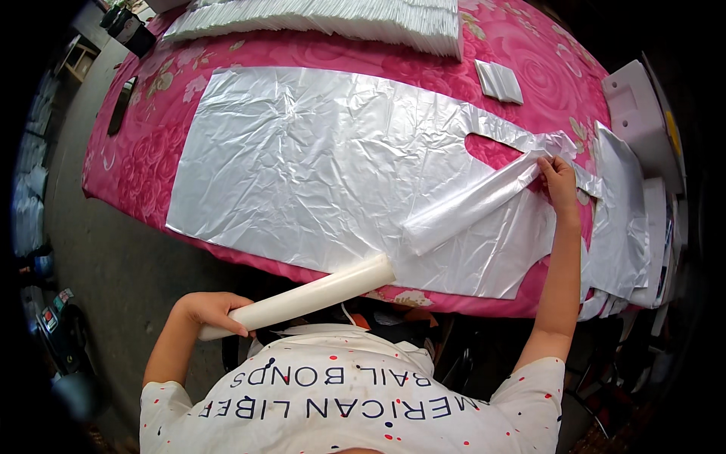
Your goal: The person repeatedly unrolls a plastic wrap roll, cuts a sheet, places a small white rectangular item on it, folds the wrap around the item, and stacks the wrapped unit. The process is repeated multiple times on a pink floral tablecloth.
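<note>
A thin, silvery-white plastic sheet [302, 166] lies spread and wrinkled over the table, with a rounded cutout and narrow straps at its right end, like an apron. My right hand [558, 180] pinches the upper right end of a long folded strip of the plastic [476, 203], which slants across the sheet. Whether the strip joins the sheet beneath cannot be made out. My left hand [213, 310] grips the lower left end of a smooth white tube [310, 293]. The tube's other end reaches over the table's near edge.
A pink floral tablecloth [151, 163] covers the table. Along the far side stands a long row of folded white plastic [325, 17], with a small folded stack [499, 82] nearer. At left are a dark flat object [121, 107] and a black container [130, 34]; at right, plastic sheets [616, 227] and a white box [639, 113].
</note>
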`<state>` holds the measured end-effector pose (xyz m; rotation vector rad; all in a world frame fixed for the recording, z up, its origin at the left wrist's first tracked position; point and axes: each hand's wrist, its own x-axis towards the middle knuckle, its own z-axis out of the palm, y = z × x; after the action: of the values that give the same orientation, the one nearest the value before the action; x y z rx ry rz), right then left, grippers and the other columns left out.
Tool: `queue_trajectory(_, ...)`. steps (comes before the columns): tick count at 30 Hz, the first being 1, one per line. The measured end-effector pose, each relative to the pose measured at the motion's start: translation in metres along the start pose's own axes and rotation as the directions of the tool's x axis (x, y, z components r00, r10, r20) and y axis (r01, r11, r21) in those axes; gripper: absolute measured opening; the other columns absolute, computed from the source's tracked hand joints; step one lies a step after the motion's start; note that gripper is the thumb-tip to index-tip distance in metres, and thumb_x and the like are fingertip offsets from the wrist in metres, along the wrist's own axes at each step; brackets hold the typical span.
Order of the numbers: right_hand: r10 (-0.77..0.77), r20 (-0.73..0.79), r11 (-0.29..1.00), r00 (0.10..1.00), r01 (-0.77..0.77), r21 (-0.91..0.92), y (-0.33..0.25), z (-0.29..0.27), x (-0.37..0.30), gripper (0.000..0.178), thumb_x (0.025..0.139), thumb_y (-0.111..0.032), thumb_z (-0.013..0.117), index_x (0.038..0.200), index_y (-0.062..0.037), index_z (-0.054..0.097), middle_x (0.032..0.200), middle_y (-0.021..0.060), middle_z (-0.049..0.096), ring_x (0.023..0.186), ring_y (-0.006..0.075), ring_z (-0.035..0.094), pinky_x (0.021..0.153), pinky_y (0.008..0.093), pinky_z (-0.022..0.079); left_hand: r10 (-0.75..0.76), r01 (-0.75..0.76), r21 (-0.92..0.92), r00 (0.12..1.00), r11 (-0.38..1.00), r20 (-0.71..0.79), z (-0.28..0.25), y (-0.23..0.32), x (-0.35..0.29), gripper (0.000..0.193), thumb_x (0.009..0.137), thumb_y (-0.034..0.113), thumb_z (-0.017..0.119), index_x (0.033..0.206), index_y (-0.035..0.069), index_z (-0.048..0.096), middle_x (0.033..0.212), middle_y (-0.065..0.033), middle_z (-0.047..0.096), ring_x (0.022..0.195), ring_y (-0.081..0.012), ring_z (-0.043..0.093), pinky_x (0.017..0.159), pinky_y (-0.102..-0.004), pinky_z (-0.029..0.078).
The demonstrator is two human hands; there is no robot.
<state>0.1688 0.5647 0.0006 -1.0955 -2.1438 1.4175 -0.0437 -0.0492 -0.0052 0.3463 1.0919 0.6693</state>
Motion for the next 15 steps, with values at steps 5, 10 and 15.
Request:
queue_trajectory(5,-0.019,0.087,1.000,0.996,0.021,-0.016,-0.014,0.018,0.003,0.016,0.086,-0.019,0.063,0.079,-0.0048,0.061,0.064,-0.0056,0.052,0.053,0.0020,0.042,0.048,0.0180,0.034,0.082,-0.063,0.530,0.997,0.846,-0.012,0.003,0.069,-0.006,0.052,0.071,0.021,0.076,0.114,0.000,0.055,0.101,-0.0100,0.065,0.092,-0.0181,0.061,0.081,-0.0307,0.047)
queue_trajectory(10,-0.103,0.280,0.994,0.954,0.090,0.060,-0.047,0.076,0.004,0.015,0.086,-0.017,0.063,0.082,-0.0027,0.062,0.067,-0.0042,0.054,0.057,0.0023,0.044,0.052,0.0177,0.036,0.421,-0.060,0.932,0.901,0.357,-0.103,0.028,0.174,0.048,0.046,0.069,0.020,0.072,0.111,0.007,0.058,0.096,-0.0127,0.064,0.089,-0.0307,0.061,0.076,-0.0355,0.047)
queue_trajectory(15,-0.089,0.397,0.996,0.914,0.090,0.018,-0.067,0.111,0.013,0.013,0.086,-0.014,0.062,0.083,-0.0016,0.062,0.068,-0.0039,0.053,0.058,0.0031,0.044,0.052,0.0186,0.037,0.856,0.035,0.992,0.510,-0.119,0.085,0.040,0.199,0.105,0.046,0.071,0.022,0.071,0.111,0.005,0.056,0.099,-0.0126,0.060,0.093,-0.0286,0.058,0.082,-0.0379,0.045)
